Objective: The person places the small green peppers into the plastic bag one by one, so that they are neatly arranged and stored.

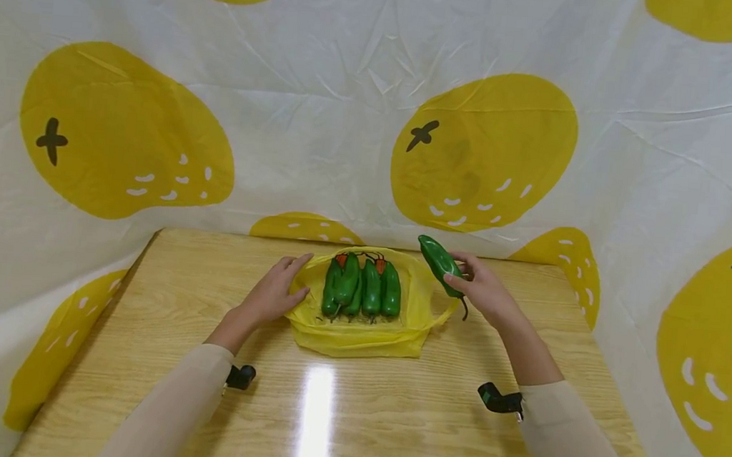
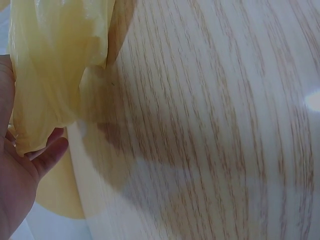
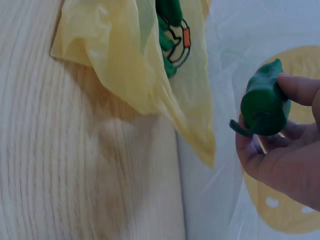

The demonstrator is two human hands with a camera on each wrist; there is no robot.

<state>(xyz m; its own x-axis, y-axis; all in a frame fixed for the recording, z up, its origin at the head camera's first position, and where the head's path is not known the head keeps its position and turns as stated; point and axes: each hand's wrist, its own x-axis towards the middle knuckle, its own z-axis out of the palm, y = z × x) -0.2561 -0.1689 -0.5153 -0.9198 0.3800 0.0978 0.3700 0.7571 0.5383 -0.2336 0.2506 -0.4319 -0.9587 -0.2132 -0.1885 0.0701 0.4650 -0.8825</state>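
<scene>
A yellow plastic bag [image 1: 360,344] lies on the table with its mouth spread open. Inside it several green peppers [image 1: 371,290] lie side by side, stems toward the person. My left hand [image 1: 270,293] is at the bag's left edge, fingers and thumb spread apart; in the left wrist view a corner of the bag hangs between them. To the right of the bag, my right hand [image 1: 488,293] holds one green pepper [image 3: 264,102] between thumb and fingers, raised and tilted, its curved stem pointing down.
Dark loops with small orange-red pieces [image 3: 186,37] show behind the peppers in the bag. Wood-grain table [image 1: 390,417] surrounds the bag. A white cloth with yellow fruit prints [image 1: 321,146] rises at the table's back and sides. Small black devices [image 1: 499,398] sit at both wrists.
</scene>
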